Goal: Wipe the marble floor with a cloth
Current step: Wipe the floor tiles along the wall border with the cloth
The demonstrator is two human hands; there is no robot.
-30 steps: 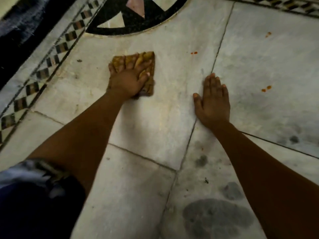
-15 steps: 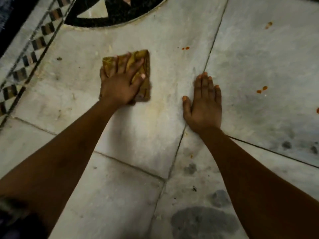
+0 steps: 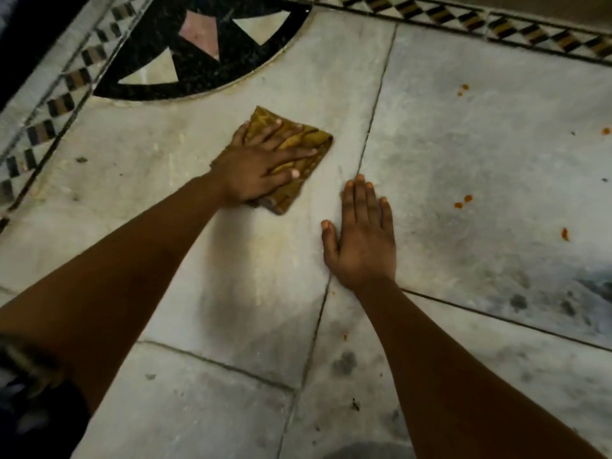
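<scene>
The cloth (image 3: pixel 308 140) is approx. half covered by the left hand (image 3: pixel 261 167); the fabric under palm and fingers is hidden, and its pattern is too blurred to be read. The inlaid medallion (image 3: pixel 202 51) is cut off by the top edge. The checkered border (image 3: pixel 496 24) is cut at the right edge. Clothing (image 3: pixel 29 409) at bottom left is cropped and blurred; type can't be told. Both forearms are cut by the frame edges. Orange specks (image 3: pixel 463 201) on the marble floor (image 3: pixel 463 154) are too small to be identified.
</scene>
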